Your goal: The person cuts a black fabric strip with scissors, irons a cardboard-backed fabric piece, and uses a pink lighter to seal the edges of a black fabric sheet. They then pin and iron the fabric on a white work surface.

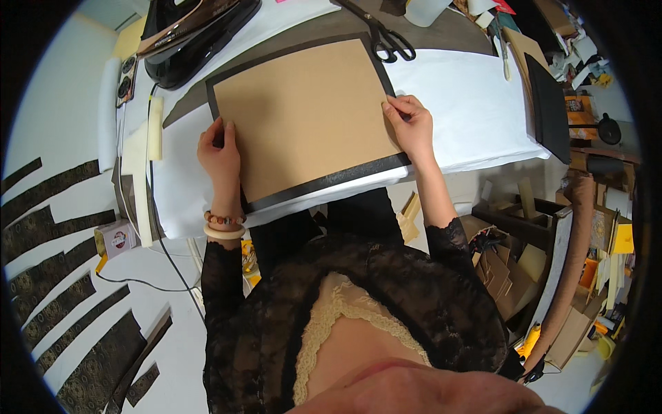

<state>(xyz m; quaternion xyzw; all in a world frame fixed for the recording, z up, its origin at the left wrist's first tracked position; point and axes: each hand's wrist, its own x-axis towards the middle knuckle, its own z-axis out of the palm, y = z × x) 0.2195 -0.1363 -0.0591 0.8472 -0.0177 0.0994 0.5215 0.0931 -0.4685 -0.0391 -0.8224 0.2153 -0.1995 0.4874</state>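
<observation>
Pressing the card (307,117) flat with both hands: your left hand (221,153) sits on its left edge, fingers curled down onto it, and your right hand (412,125) pinches the right edge between thumb and fingertips. The card lies on a black sheet (324,181) that shows as a dark border around it, all on the white cloth (476,103) of the table.

Risks as I read them:
- The border looks uneven, narrow at the right and wider along the near side. If either hand lifts or pushes, the card likely skews on the slick sheet.
- The iron (189,34) stands just past the far-left corner, with its cord (153,207) trailing down your left side. A snag could drag it.
- The scissors (386,38) lie touching the far-right corner. A bump there could shift the stack.
</observation>
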